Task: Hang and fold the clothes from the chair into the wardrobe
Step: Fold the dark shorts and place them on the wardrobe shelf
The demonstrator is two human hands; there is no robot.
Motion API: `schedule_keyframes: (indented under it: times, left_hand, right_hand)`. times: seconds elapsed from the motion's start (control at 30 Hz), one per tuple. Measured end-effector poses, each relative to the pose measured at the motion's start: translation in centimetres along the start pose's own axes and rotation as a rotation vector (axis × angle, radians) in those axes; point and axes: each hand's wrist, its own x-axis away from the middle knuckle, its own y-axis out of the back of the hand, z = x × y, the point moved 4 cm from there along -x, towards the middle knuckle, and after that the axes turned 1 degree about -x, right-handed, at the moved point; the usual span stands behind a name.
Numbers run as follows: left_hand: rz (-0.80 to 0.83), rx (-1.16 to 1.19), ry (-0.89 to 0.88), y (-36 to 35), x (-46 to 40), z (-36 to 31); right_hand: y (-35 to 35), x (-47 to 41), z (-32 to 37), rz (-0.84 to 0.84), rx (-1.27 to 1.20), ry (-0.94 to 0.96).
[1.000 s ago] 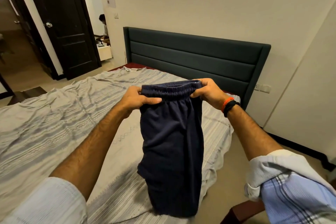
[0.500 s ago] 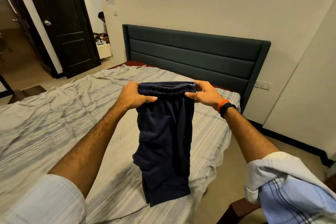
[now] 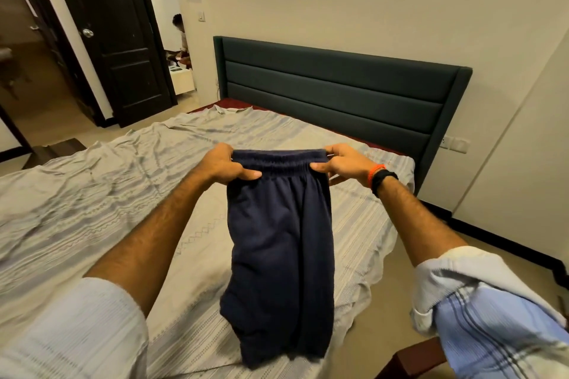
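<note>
Big bed (image 3: 92, 194) with a wrinkled striped grey sheet fills most of the view, dark padded headboard (image 3: 338, 92) against the wall behind it. Over the bed hang navy shorts (image 3: 280, 252), folded lengthwise, their hem at the sheet near the bed's edge. The left hand (image 3: 224, 166) and right hand (image 3: 345, 163) both pinch the elastic waistband (image 3: 280, 160), one at each end.

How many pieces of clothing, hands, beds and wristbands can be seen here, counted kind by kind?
Shorts: 1, navy shorts held up by the waistband
Hands: 2, left hand and right hand, both gripping the waistband
Bed: 1, bed with a headboard
Wristbands: 2, orange band and black band, both on the right wrist
Total: 6
</note>
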Motion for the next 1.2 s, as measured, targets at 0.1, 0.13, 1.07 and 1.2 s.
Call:
schedule_keyframes:
  times: [0.1,0.13,1.07,1.2]
  left_hand:
    - [-0.189,-0.278,0.029,-0.2,-2.0,-0.1]
    - [-0.245,-0.336,0.029,0.0,-2.5,-0.5]
    - [0.039,0.247,-0.129,-17.6,5.1,18.2]
    - [0.218,0.136,0.069,-21.7,8.9,23.0]
  right_hand:
    - [-1.0,-3.0,-0.9,-0.04,0.086,-0.048]
    - [-0.8,-4.4,-0.8,-0.084,0.144,-0.031]
    - [-12.5,6.1,-19.7,-0.133,-0.053,-0.144]
    - [-17.3,10.4,-25.6,-0.022,-0.002,-0.304]
